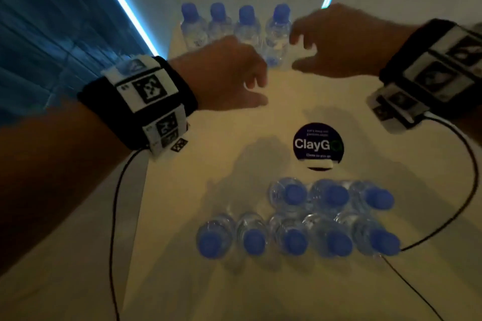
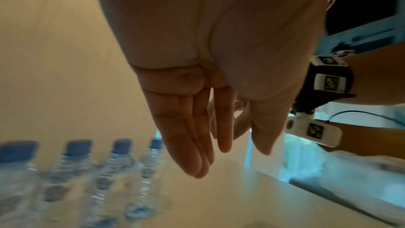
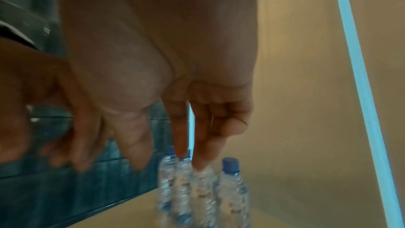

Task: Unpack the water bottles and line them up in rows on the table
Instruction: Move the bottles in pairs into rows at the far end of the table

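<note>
Small clear water bottles with blue screw caps, ribbed transparent walls, all upright on a pale worktop (image 1: pixel 214 154). Far row of four bottles (image 1: pixel 236 26) at the far edge, side by side and close together; same row seen blurred from the left wrist (image 2: pixel 87 176) and from the right wrist (image 3: pixel 203 190). Near group (image 1: pixel 297 219) closest to the camera: a front row of five bottles, a shorter row of three just behind it, bodies touching or nearly so. Whether any wrapping encloses the near group: cannot tell. Round dark sticker (image 1: pixel 318 142) reading "ClayGo" on the worktop between near group and far row. Left hand (image 1: pixel 229 73) raised over the worktop just short of the far row, grip empty, fingers straight and held close together in the wrist view (image 2: pixel 197 127). Right hand (image 1: pixel 341 41) just beside the right end of the far row, grip empty, fingers spread and loosely bent, thumb apart (image 3: pixel 166 101); contact with the end bottle not confirmed. Marker-tagged bands with cables on both wrists. Motion blur across all views.
</note>
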